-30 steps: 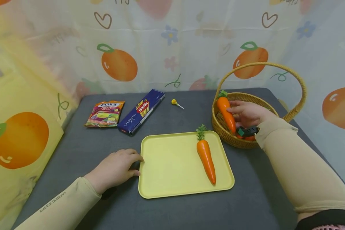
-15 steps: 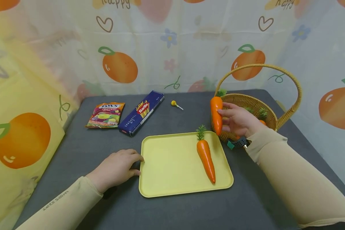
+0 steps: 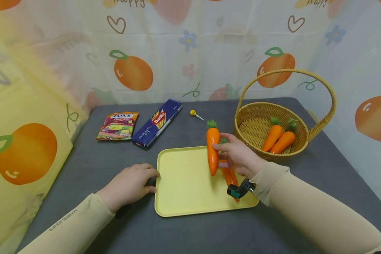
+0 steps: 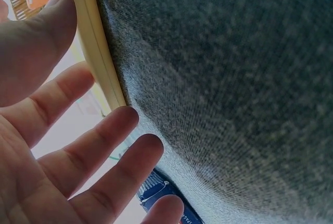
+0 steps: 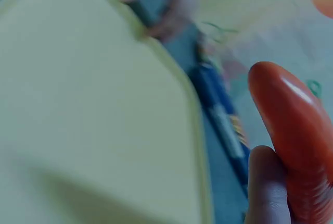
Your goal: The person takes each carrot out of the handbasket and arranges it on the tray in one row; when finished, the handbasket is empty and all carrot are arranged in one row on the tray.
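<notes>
My right hand (image 3: 238, 153) grips an orange carrot (image 3: 213, 150) with a green top, held above the right half of the yellow tray (image 3: 181, 190). In the right wrist view the thumb presses against that carrot (image 5: 296, 125). Behind my right hand a second carrot (image 3: 230, 176) lies on the tray, partly hidden. My left hand (image 3: 130, 185) rests at the tray's left edge, its thumb and forefinger touching the rim. The left wrist view has those fingers fairly straight against the tray rim (image 4: 93, 41).
A wicker basket (image 3: 249, 132) with a tall handle stands at the back right and holds two carrots (image 3: 277, 139). Behind the tray lie a Fox's candy bag (image 3: 118, 126), a blue Barilla spaghetti box (image 3: 157, 123) and a yellow lollipop (image 3: 193, 113).
My right hand has lifted the carrot out of the basket and carried it left and toward me, over the tray. The left hand has stayed at the tray's edge.
</notes>
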{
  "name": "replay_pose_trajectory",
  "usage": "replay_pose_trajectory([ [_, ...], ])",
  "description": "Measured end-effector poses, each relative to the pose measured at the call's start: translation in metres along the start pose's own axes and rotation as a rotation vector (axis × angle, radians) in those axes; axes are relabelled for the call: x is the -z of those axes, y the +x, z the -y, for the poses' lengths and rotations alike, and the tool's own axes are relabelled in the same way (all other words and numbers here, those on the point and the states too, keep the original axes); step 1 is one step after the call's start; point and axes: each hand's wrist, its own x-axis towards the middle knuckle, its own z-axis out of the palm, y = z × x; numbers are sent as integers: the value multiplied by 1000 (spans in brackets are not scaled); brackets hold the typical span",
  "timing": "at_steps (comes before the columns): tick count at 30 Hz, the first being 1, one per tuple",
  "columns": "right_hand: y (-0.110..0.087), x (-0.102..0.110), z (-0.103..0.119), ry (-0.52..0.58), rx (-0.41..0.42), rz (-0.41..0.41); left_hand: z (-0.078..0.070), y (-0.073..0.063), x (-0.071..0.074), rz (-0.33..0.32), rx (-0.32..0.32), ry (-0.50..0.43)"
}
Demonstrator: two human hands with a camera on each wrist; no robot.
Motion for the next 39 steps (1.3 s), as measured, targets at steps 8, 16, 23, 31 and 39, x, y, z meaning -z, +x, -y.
replay_pose_trajectory([
  [8, 2, -25, -31, -90, -68, -3, 1, 1, -1, 10, 5, 1],
  [16, -3, -29, -41, -215, -139, -45, 1, 2, -1, 8, 0, 4],
  [23, -5, -27, -44, -380, -164, -105, 0, 1, -1, -2, -14, 1],
  [31, -8, -27, -43, -423, -180, -100, 1, 1, -1, -16, -28, 6],
  [39, -8, -25, -43, -434, -191, -100, 1, 2, -1, -3, -22, 5],
])
